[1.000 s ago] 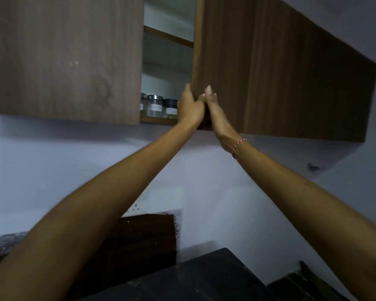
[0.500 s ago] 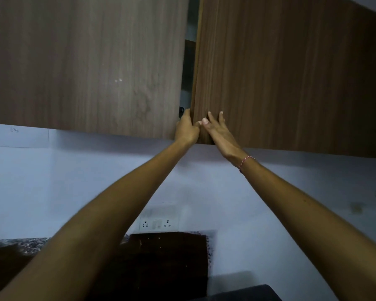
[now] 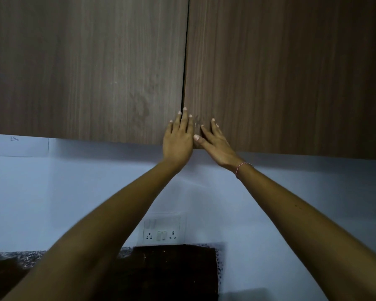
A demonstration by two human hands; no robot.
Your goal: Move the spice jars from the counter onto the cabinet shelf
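My two bare forearms rise from the bottom corners and come together toward the middle. Below them lies the dark counter (image 3: 165, 272), with a speckled strip of stone at its left end, and I see no jars on the part that shows. Behind the counter stands a pale wall (image 3: 52, 192), and on it, between my arms, sits a white switch and socket plate (image 3: 163, 230). On my right wrist there is a thin red and white thread band (image 3: 243, 167). Further up, my left hand (image 3: 178, 142) lies flat with its back toward me, fingers (image 3: 183, 120) straight and close together, pointing up. Their tips rest right over the dark seam where the two doors meet, at the lower edge of the cabinet. My right hand (image 3: 215, 146) is just beside it, nearly touching, tilted to the left, fingers spread a little and laid on the lower corner of the right door (image 3: 291, 72), the thumb stretched toward my left hand. Neither hand holds anything. The left door (image 3: 85, 61) and the right one stand flush, both brown wood grain, with only a narrow black line between them. The spice jars are out of sight; with the doors shut I cannot tell where they stand on the shelf.
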